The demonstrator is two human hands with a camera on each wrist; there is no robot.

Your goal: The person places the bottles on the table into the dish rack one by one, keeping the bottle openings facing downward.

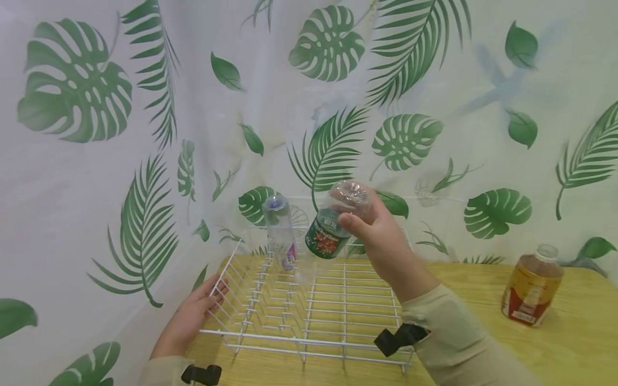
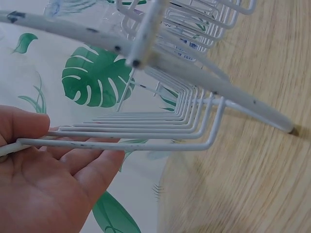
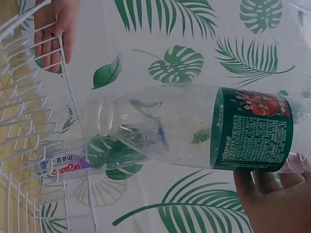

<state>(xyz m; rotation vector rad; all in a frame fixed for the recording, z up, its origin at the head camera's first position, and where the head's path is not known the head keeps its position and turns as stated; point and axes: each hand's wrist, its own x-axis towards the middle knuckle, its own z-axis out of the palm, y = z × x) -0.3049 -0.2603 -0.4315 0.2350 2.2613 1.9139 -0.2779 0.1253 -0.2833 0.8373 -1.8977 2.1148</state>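
Observation:
My right hand (image 1: 374, 225) grips a clear plastic bottle (image 1: 327, 233) with a green label near its base end. The bottle is tilted neck-down above a white wire dish rack (image 1: 309, 339), and its uncapped mouth shows in the right wrist view. At the rack's left side is my left hand (image 1: 193, 311); in the left wrist view its thumb (image 2: 26, 122) lies over the side wire with the fingers beneath. A second clear bottle (image 1: 279, 228), with a purple and red label, stands upside down in the rack's back left part.
To the right of the rack, an orange-labelled bottle (image 1: 533, 287) without a cap stands on the wooden table (image 1: 463, 321). A white sheet with green leaves (image 1: 270, 107) hangs behind the table and down its left side.

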